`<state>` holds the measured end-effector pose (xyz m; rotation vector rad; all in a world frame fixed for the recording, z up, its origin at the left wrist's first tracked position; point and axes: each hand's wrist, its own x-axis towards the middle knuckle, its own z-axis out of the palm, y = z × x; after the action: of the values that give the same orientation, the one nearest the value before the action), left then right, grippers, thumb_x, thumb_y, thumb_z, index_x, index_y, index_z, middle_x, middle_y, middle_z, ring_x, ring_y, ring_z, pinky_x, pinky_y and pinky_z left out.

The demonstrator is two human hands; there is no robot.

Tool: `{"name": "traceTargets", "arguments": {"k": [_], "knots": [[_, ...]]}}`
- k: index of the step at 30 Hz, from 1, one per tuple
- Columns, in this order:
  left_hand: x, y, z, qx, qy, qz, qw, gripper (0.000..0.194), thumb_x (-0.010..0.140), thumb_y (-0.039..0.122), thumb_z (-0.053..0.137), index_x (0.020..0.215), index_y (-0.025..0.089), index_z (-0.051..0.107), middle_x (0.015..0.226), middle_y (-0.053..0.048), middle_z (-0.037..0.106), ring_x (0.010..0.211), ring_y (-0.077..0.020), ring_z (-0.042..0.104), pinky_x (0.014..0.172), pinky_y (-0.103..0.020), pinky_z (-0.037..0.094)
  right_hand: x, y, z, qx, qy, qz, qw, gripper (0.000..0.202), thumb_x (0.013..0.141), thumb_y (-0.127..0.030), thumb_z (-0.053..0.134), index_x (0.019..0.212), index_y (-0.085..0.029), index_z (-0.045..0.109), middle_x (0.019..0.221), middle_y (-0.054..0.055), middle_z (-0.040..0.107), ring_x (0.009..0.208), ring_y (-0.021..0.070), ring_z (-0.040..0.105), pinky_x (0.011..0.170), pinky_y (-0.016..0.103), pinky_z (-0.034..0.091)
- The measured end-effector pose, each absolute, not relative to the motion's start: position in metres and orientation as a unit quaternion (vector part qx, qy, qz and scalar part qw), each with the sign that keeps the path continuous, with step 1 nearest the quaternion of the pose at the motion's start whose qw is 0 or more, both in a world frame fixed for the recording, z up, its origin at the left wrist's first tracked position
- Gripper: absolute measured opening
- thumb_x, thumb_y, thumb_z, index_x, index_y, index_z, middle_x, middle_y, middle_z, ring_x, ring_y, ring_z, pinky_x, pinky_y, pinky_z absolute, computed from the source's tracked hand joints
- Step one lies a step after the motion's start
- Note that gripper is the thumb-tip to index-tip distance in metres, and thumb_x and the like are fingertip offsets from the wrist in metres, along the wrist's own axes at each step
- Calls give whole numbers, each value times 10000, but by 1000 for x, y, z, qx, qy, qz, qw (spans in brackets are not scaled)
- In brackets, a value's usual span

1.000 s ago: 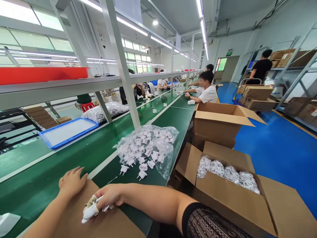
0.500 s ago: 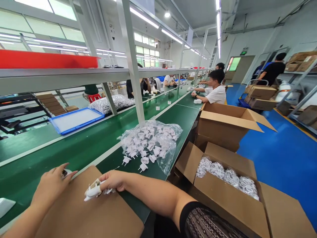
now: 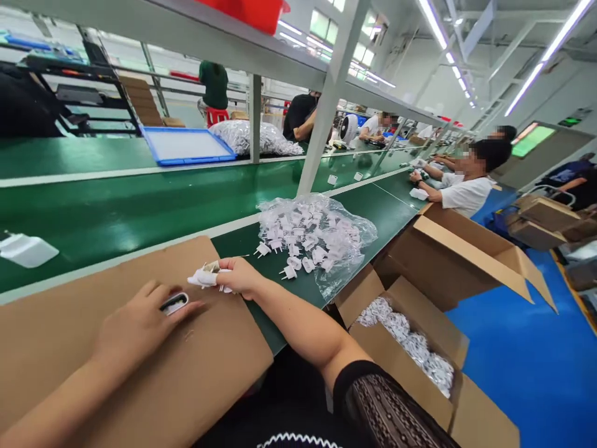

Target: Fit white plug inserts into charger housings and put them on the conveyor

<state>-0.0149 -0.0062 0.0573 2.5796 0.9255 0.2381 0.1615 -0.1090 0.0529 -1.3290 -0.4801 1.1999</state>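
Observation:
Over the cardboard sheet (image 3: 186, 361), my left hand (image 3: 144, 317) holds a small white housing with a dark inside (image 3: 175, 303) between thumb and fingers. Just beyond it, my right hand (image 3: 237, 275) is closed round several white plug pieces (image 3: 205, 277); their exact number is hidden. The two hands are apart. A clear plastic bag (image 3: 345, 277) with many white two-pin plugs (image 3: 319, 254) lies on the green table to the right of my right hand. Some plugs sit loose at the bag's near edge.
One white housing (image 3: 28, 250) rides on the green belt (image 3: 116, 211) at left. A metal post (image 3: 326, 106) rises behind the bag. Open cartons (image 3: 471, 249) stand at right, one with wrapped packs (image 3: 410, 342). A co-worker (image 3: 466, 183) sits farther along the table.
The view has turned left and down. My left hand has moved from the belt side to over the cardboard, nearer my right hand, with the housing in it. My right hand still holds the white pieces.

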Motion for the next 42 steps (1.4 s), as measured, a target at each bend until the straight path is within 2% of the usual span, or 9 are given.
{"name": "traceTargets", "arguments": {"k": [3,6,11,15,20,25,29,33,42], "knots": [[-23,-8,52,898,285,93,322,501,854,612,605,1183,237,658,1167,-60,691,1002,-276,662,787,-350,519,162,-114,54,-600,-221,504,580,207,656,-218,845,826,-144,753,677,-29,658,567,48,515,533,152,360],[-31,-18,38,862,224,169,423,450,894,537,607,1201,214,666,1150,-78,711,1031,-259,666,913,-374,533,161,-117,56,-591,-260,501,576,251,619,-283,857,795,-147,739,704,-15,677,603,57,545,560,156,382],[-30,-28,21,801,214,243,502,410,870,458,678,1190,202,676,1122,-81,714,958,-223,678,874,-363,559,157,-119,58,-602,-305,502,542,406,559,-461,877,786,-163,722,739,20,693,624,94,569,582,205,430],[-31,-26,17,803,220,241,499,353,868,445,682,1120,200,703,976,-54,707,847,-195,652,768,-314,535,153,-122,56,-618,-324,466,544,459,571,-469,863,897,-176,729,824,38,708,674,118,602,631,242,476],[-33,-24,19,810,222,232,490,347,869,441,674,1104,188,701,879,-37,659,752,-172,590,690,-290,484,150,-127,53,-667,-405,321,537,374,715,-429,793,991,-182,743,842,35,690,707,133,604,647,264,480],[-32,-23,22,803,209,243,503,318,873,414,689,1108,201,700,885,-29,646,740,-158,574,677,-278,469,145,-132,57,-670,-549,173,469,215,869,-326,664,1038,-216,738,933,46,691,780,149,618,714,289,505],[-33,-24,23,801,180,257,509,254,866,371,712,1055,200,707,900,-27,648,744,-144,579,685,-262,476,145,-135,60,-657,-607,86,439,238,906,-234,609,1121,-219,710,912,47,661,797,163,611,719,299,508],[-34,-25,25,801,178,259,510,203,875,344,704,1020,203,715,920,-25,651,726,-129,574,679,-252,472,147,-137,59,-665,-608,56,429,251,907,-221,606,1137,-222,705,872,44,628,788,175,607,698,305,510],[-33,-27,28,797,180,266,512,197,880,342,701,999,185,699,976,-38,694,750,-131,592,690,-255,478,149,-138,56,-670,-600,75,431,282,907,-189,582,1163,-229,692,915,48,599,804,168,597,705,298,510]]}}
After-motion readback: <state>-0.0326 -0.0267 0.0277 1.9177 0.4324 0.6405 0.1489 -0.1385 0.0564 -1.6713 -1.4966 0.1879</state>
